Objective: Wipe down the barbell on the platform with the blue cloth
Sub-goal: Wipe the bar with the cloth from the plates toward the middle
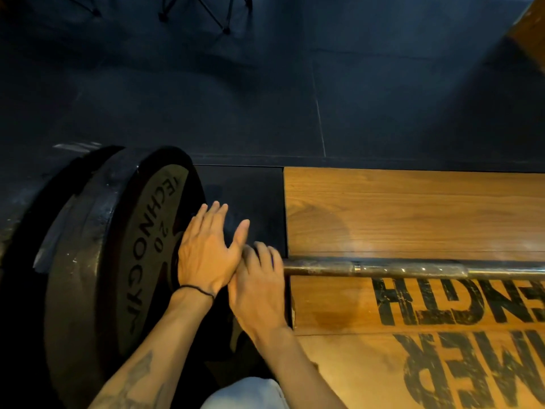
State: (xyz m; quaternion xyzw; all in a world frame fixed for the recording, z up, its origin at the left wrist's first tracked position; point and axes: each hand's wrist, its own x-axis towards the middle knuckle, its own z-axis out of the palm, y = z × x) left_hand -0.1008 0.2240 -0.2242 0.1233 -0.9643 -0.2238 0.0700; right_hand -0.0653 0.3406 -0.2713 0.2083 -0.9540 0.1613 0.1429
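The barbell (pixel 413 269) lies across the wooden platform (pixel 413 214), its shaft running from right of frame toward the weight plates at left. No blue cloth shows in this view.

My left hand (pixel 206 255) is flat, fingers straight and together, thumb spread, hovering or resting just beside the face of the inner weight plate (pixel 141 261); I cannot tell whether the palm touches the shaft beneath. A thin black band (pixel 196 289) circles that wrist. My right hand (pixel 259 287) sits on the shaft just right of the left hand, thumb side touching it, fingers curled over the far side of the bar. It is blurred, so I cannot tell whether the grip is firm.

Obstructions: the inner plate, marked "TECHNOGYM 20", stands upright directly left of my hands, with a second plate (pixel 73 208) behind it further left. Both block travel leftward along the bar.

Open room: the shaft is bare to the right, to the frame edge, over the wood. The platform's left edge meets a black rubber inlay (pixel 250 196) under my hands. Black stencilled lettering (pixel 472 349) covers the near boards. Beyond the far platform edge lies dark rubber flooring (pixel 206 98), with black stand legs (pixel 206 13) at the far side. A pale trouser knee (pixel 244 394) shows at the near edge.
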